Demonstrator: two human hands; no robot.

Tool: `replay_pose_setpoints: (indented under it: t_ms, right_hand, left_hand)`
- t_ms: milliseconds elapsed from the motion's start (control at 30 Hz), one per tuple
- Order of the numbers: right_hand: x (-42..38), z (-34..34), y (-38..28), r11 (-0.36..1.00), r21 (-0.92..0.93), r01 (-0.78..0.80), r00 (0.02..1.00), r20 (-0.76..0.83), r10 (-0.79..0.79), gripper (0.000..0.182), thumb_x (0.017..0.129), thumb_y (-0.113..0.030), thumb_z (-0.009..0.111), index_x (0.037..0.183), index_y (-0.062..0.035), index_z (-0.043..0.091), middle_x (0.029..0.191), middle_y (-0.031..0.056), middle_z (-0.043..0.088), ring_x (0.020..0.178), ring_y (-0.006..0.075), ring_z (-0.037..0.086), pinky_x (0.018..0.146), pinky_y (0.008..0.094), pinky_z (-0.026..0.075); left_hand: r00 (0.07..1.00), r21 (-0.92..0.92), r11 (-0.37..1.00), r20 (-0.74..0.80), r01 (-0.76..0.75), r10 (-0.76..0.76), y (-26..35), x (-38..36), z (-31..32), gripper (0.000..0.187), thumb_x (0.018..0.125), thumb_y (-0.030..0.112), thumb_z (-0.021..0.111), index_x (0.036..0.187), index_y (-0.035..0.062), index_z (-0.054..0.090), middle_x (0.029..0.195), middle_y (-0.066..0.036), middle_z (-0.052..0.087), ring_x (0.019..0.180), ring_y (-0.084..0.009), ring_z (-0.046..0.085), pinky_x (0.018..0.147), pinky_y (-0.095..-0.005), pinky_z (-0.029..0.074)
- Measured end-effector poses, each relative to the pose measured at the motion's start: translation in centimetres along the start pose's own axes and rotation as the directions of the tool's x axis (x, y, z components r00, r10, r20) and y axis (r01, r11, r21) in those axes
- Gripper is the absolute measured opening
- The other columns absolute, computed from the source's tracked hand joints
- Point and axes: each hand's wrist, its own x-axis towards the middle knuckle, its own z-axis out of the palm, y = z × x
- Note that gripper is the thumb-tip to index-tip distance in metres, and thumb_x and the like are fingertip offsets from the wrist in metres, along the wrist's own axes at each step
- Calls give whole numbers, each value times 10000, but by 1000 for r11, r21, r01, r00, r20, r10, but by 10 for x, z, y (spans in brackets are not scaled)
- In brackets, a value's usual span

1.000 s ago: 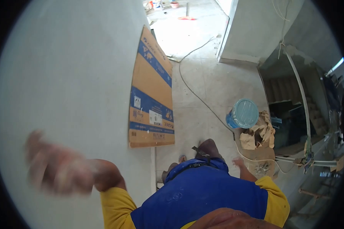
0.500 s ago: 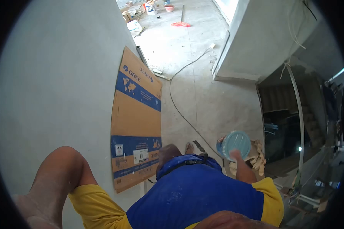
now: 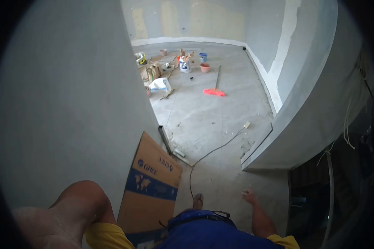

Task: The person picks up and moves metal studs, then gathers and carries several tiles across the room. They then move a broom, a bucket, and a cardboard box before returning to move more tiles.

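My right hand (image 3: 248, 196) hangs out over the bare floor at the lower right, with its arm stretched forward. Its fingers look loosely spread and nothing shows in them. At the lower left my left arm is bent up close to the camera. Of my left hand (image 3: 41, 228) only a dusty, blurred part shows, and its fingers are out of sight. A flattened GREE cardboard box (image 3: 153, 186) leans on the wall to the left of my legs. One sandalled foot (image 3: 198, 201) is forward on the floor, beside a dark cable (image 3: 191, 178).
The cable runs through the opening to a pale socket (image 3: 247, 125). Beyond lie a red-headed floor broom (image 3: 214, 92), a pink tub (image 3: 205, 67), a blue bucket (image 3: 202, 57) and several bags. Metal profiles (image 3: 166, 141) rest by the left wall edge. A dark stairwell opens at right.
The view has tilted up and moved forward, showing more of the room beyond. The lidded bucket beside my right hand has gone out of view. The cardboard now appears lower.
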Motion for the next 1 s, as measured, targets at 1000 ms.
replay_pose_setpoints:
  t_ms: [1000]
  right_hand:
    - [826, -177, -415, 951, -172, 257, 960, -62, -271, 237, 774, -185, 656, 914, -5, 589, 723, 95, 645, 604, 164, 627, 546, 315, 493]
  left_hand:
    - [-582, 682, 71, 669, 728, -462, -256, -362, 828, 553, 760, 433, 660, 1173, 79, 556, 1092, -152, 608, 1063, -292, 555, 944, -415, 351]
